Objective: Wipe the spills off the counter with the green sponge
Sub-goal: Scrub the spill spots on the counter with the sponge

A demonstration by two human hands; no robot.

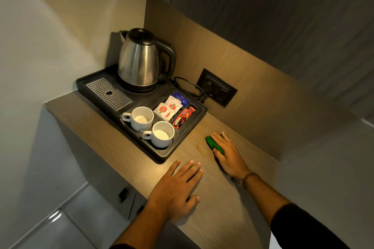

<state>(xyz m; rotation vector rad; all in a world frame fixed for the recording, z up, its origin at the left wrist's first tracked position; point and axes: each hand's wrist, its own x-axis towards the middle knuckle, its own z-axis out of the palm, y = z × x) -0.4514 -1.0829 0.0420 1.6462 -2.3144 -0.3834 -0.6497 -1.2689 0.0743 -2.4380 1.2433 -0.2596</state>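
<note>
A green sponge [212,144] lies on the light wooden counter [218,208], just right of the black tray. My right hand [228,154] presses flat on top of it, fingers spread over it, hiding most of the sponge. A faint yellowish spill [199,147] marks the counter just left of the sponge. Small white droplets [159,170] dot the counter near the tray's front corner. My left hand [178,188] rests flat on the counter, palm down, fingers apart, holding nothing.
A black tray [162,155] holds a steel kettle [141,60], two white cups [141,118] [162,133], sachets [168,109] and a metal drip grille [109,93]. A wall socket [217,87] with a looped black cord sits behind. The counter's front edge runs beside my left hand.
</note>
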